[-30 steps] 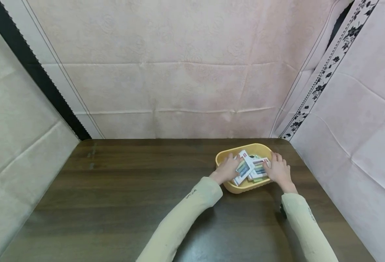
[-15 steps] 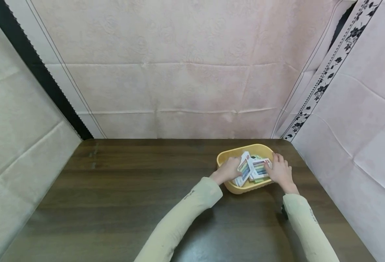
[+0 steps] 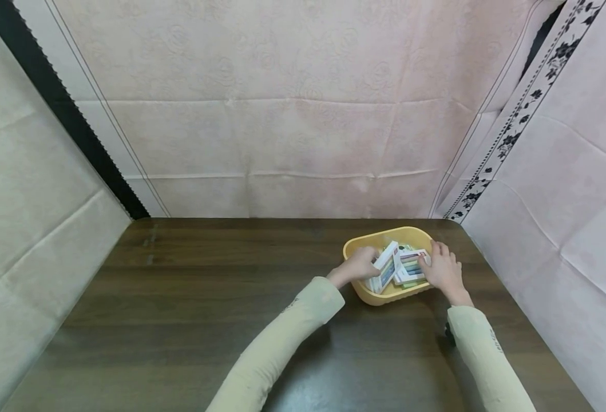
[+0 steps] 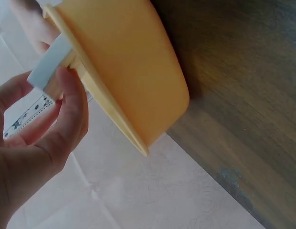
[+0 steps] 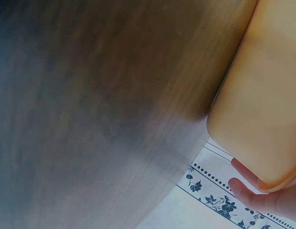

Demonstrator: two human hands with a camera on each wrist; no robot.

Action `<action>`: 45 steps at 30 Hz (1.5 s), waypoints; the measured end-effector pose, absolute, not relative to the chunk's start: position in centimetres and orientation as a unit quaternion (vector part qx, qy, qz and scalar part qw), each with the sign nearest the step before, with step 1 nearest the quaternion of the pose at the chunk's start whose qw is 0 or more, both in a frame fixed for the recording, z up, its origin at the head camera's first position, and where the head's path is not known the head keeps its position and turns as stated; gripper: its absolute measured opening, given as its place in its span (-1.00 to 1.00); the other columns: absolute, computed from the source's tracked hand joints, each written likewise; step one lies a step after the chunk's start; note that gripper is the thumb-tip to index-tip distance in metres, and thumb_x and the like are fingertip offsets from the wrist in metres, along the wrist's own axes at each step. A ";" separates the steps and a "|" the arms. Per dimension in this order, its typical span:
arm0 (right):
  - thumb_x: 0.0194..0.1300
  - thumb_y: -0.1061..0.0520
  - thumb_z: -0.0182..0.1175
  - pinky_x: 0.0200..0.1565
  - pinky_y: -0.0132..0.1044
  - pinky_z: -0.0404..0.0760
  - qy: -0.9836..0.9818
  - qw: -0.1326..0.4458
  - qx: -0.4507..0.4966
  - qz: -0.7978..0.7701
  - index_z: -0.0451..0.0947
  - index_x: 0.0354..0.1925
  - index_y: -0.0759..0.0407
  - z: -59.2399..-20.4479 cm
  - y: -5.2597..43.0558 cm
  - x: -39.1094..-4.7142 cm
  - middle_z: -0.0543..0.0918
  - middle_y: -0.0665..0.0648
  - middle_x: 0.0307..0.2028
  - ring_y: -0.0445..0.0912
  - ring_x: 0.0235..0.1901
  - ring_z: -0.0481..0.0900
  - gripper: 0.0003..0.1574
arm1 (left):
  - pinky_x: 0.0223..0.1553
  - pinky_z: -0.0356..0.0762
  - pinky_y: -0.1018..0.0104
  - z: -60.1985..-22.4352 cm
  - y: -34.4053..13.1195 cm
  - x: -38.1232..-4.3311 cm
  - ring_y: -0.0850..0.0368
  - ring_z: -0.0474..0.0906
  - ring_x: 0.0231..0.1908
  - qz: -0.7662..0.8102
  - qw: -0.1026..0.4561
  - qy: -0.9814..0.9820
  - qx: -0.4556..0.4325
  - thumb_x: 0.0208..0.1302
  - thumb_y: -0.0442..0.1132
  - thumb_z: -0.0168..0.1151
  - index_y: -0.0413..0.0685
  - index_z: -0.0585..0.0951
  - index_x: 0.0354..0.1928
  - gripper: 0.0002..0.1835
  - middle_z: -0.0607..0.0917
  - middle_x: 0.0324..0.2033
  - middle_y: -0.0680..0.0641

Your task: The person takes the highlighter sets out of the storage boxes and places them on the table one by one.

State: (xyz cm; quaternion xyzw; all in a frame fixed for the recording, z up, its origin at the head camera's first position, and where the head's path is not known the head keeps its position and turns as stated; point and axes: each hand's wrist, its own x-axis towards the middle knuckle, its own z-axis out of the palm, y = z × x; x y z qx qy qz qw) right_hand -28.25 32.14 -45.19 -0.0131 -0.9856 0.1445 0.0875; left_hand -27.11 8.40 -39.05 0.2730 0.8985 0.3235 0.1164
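Left wrist: fingers (image 4: pixel 72 102) pinch a smooth, squared box (image 4: pixel 51 61).

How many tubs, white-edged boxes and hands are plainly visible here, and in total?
Yellow tub: 1
White-edged boxes: 2, the held box and the neighbouring box
Hands: 2, left hand and right hand
Total: 5
Anything beneath the boxes is too hidden to count.

Creased pale cloth (image 3: pixel 282 137) (one border (image 3: pixel 526 109) black-flowered) rises behind a brown wood-grain table (image 3: pixel 189 320).
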 end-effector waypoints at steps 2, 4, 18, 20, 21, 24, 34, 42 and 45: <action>0.27 -0.03 -0.10 -0.06 0.38 0.22 -0.985 0.090 -0.013 0.144 0.00 0.26 0.48 -45.2 32.2 -28.2 0.12 0.55 0.18 0.47 0.06 0.18 -0.21 | -0.42 0.45 0.59 -38.9 8.3 -27.0 0.15 0.55 -0.34 0.327 0.125 0.897 0.271 0.01 -0.39 0.24 -0.29 0.58 -0.14 -0.70 0.66 -0.25 -0.16; 0.27 -0.03 -0.10 -0.06 0.38 0.23 -0.985 0.092 -0.014 0.144 0.00 0.26 0.48 -45.2 32.2 -28.2 0.12 0.55 0.18 0.47 0.06 0.18 -0.21 | -0.40 0.46 0.58 -38.8 8.3 -26.9 0.15 0.56 -0.31 0.328 0.132 0.896 0.267 0.00 -0.39 0.25 -0.29 0.58 -0.14 -0.69 0.66 -0.24 -0.16; 0.27 -0.03 -0.11 -0.06 0.38 0.22 -0.986 0.084 -0.012 0.144 -0.01 0.26 0.49 -45.3 32.2 -28.4 0.11 0.56 0.18 0.47 0.05 0.17 -0.20 | -0.38 0.56 0.43 -43.3 8.5 -29.9 0.15 0.56 -0.28 0.393 0.107 0.876 0.259 -0.05 -0.32 0.27 -0.22 0.54 -0.18 -0.68 0.64 -0.30 -0.11; 0.27 -0.03 -0.11 -0.06 0.38 0.22 -0.986 0.084 -0.013 0.145 -0.01 0.26 0.49 -45.3 32.2 -28.5 0.10 0.56 0.18 0.47 0.06 0.17 -0.21 | -0.41 0.57 0.42 -44.3 8.5 -30.8 0.18 0.56 -0.30 0.414 0.116 0.866 0.253 -0.05 -0.31 0.29 -0.19 0.53 -0.18 -0.68 0.64 -0.31 -0.08; 0.27 -0.03 -0.11 -0.05 0.38 0.21 -0.986 0.084 -0.014 0.146 -0.01 0.26 0.49 -45.3 32.2 -28.5 0.10 0.55 0.19 0.47 0.06 0.17 -0.20 | -0.42 0.58 0.40 -44.4 8.4 -30.8 0.17 0.57 -0.30 0.426 0.120 0.863 0.245 -0.05 -0.32 0.29 -0.19 0.53 -0.17 -0.68 0.64 -0.31 -0.08; 0.28 -0.03 -0.11 -0.04 0.38 0.20 -0.986 0.082 -0.016 0.147 -0.01 0.27 0.48 -45.3 32.2 -28.5 0.10 0.55 0.19 0.47 0.06 0.16 -0.20 | -0.45 0.60 0.38 -43.0 7.6 -29.9 0.13 0.58 -0.28 0.473 0.151 0.844 0.201 -0.04 -0.41 0.27 -0.23 0.53 -0.15 -0.68 0.64 -0.28 -0.12; 0.26 -0.04 -0.09 -0.05 0.38 0.21 -0.985 0.087 -0.015 0.149 0.01 0.26 0.47 -45.4 32.2 -28.3 0.11 0.55 0.19 0.47 0.06 0.17 -0.20 | -0.53 0.60 0.33 -39.7 5.1 -26.2 0.07 0.57 -0.31 0.545 0.134 0.817 0.132 -0.01 -0.46 0.22 -0.30 0.49 -0.11 -0.66 0.60 -0.15 -0.23; 0.26 -0.04 -0.09 -0.06 0.38 0.21 -0.985 0.087 -0.016 0.147 0.00 0.26 0.47 -45.3 32.2 -28.3 0.11 0.55 0.18 0.46 0.06 0.17 -0.19 | -0.50 0.62 0.29 -39.5 3.4 -26.0 0.05 0.58 -0.34 0.615 0.153 0.766 0.109 0.03 -0.49 0.18 -0.30 0.45 -0.08 -0.65 0.55 -0.10 -0.27; 0.26 -0.05 -0.09 -0.06 0.38 0.21 -0.985 0.084 -0.016 0.147 -0.01 0.27 0.47 -45.3 32.2 -28.4 0.11 0.55 0.18 0.47 0.06 0.16 -0.19 | -0.50 0.62 0.29 -39.4 2.9 -25.8 0.04 0.58 -0.35 0.619 0.157 0.763 0.099 0.05 -0.47 0.19 -0.26 0.44 -0.06 -0.65 0.54 -0.09 -0.25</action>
